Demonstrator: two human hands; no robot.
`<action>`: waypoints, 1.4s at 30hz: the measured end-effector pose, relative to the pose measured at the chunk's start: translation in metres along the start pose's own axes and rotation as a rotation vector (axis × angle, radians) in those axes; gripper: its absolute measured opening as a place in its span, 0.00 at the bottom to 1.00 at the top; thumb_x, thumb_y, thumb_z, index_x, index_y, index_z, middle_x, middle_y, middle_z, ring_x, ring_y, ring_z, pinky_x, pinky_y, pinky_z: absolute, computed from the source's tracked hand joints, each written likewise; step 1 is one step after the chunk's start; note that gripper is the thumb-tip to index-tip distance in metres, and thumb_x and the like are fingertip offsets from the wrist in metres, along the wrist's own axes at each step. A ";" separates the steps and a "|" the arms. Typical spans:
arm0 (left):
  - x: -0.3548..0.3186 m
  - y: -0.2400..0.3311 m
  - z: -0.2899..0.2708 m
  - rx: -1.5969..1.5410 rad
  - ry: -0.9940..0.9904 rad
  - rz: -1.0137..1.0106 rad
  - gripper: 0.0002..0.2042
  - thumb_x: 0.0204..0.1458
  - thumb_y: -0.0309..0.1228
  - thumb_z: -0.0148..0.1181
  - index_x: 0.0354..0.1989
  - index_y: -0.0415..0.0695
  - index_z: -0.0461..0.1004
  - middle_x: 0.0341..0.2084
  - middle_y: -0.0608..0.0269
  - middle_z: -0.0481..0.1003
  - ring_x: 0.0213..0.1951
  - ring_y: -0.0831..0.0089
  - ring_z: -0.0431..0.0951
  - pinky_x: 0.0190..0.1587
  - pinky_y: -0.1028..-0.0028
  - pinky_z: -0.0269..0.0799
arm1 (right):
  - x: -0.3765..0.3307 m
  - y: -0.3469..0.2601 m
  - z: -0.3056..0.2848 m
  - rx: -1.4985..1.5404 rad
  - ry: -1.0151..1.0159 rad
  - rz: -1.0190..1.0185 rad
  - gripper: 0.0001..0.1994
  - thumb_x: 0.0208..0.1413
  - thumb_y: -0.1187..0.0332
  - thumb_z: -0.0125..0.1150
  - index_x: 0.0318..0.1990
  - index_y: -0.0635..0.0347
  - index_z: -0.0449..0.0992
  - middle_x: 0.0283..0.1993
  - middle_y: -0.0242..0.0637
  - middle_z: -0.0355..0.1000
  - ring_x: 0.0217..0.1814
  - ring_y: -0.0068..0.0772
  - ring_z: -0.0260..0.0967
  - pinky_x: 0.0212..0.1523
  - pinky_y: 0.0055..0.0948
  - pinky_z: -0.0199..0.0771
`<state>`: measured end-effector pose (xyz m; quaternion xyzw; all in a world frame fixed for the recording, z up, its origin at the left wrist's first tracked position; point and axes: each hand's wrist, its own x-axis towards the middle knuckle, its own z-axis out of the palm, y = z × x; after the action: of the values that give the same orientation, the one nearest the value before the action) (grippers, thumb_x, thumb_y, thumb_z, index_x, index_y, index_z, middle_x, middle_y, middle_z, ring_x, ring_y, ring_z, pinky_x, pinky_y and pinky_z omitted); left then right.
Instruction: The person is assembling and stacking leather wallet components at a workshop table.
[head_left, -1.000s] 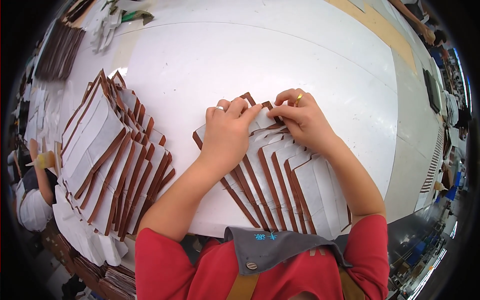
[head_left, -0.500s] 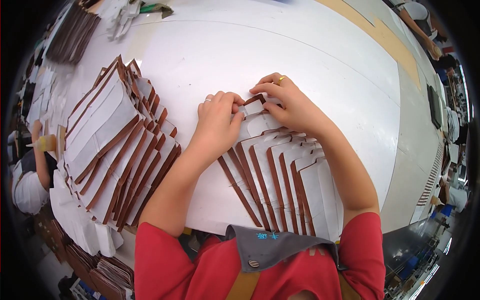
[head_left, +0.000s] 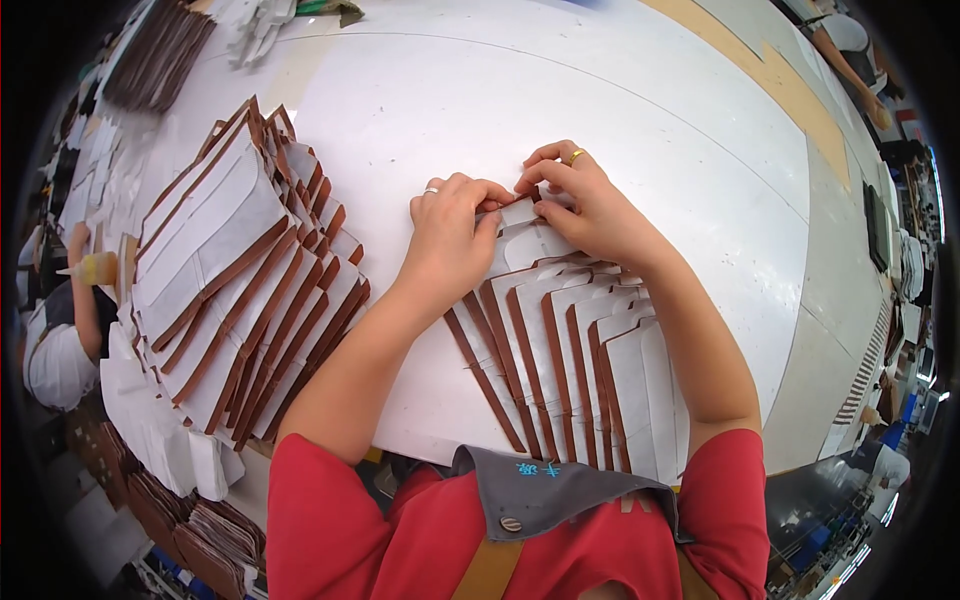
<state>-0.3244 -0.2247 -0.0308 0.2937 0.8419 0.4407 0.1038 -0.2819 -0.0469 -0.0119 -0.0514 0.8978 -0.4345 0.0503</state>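
Observation:
A fan of overlapping white panels with brown edges point(head_left: 555, 345) lies on the table in front of me. My left hand point(head_left: 452, 225) pinches the left side of the narrow end tab point(head_left: 518, 213) on the far panel, its fingertips bent together. My right hand point(head_left: 590, 210) grips the tab's other side, with the thumb on its face and the forefinger at the brown far edge. The fingers partly hide that edge. The panels look like flat leather or card pieces with white backing; their exact kind I cannot tell.
A tall, staggered stack of similar panels point(head_left: 215, 260) stands at my left, with white sheets point(head_left: 145, 420) beneath. Farther left are a dark brown pile point(head_left: 158, 58) and a person's arm point(head_left: 85, 300) beside a yellowish bottle point(head_left: 97, 268). A tan strip point(head_left: 740, 60) runs along the far right.
My fingers have drawn closer together on the end tab, and less of its brown edge shows. The whole view has shifted slightly; the fan lies as before.

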 end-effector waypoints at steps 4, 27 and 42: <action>-0.003 -0.002 0.001 0.065 0.033 0.062 0.09 0.46 0.21 0.50 0.34 0.46 0.74 0.30 0.65 0.70 0.36 0.66 0.67 0.44 0.68 0.56 | -0.002 -0.001 0.002 -0.043 0.026 -0.020 0.10 0.47 0.78 0.50 0.38 0.58 0.72 0.49 0.38 0.60 0.47 0.33 0.60 0.46 0.29 0.63; -0.012 0.001 0.004 0.437 0.055 0.335 0.17 0.39 0.18 0.50 0.40 0.45 0.73 0.30 0.66 0.66 0.32 0.67 0.66 0.38 0.70 0.59 | -0.024 0.005 0.010 -0.108 0.228 -0.110 0.10 0.51 0.77 0.51 0.42 0.59 0.73 0.41 0.41 0.65 0.34 0.35 0.66 0.35 0.29 0.69; -0.012 0.003 0.002 0.462 0.056 0.341 0.16 0.43 0.18 0.50 0.41 0.47 0.74 0.29 0.68 0.66 0.32 0.69 0.64 0.35 0.71 0.58 | -0.028 0.002 0.006 -0.737 0.155 -0.256 0.16 0.43 0.77 0.54 0.42 0.49 0.71 0.43 0.33 0.66 0.41 0.31 0.63 0.38 0.27 0.63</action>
<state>-0.3130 -0.2291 -0.0307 0.4345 0.8611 0.2561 -0.0647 -0.2539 -0.0464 -0.0156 -0.1443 0.9811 -0.0887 -0.0940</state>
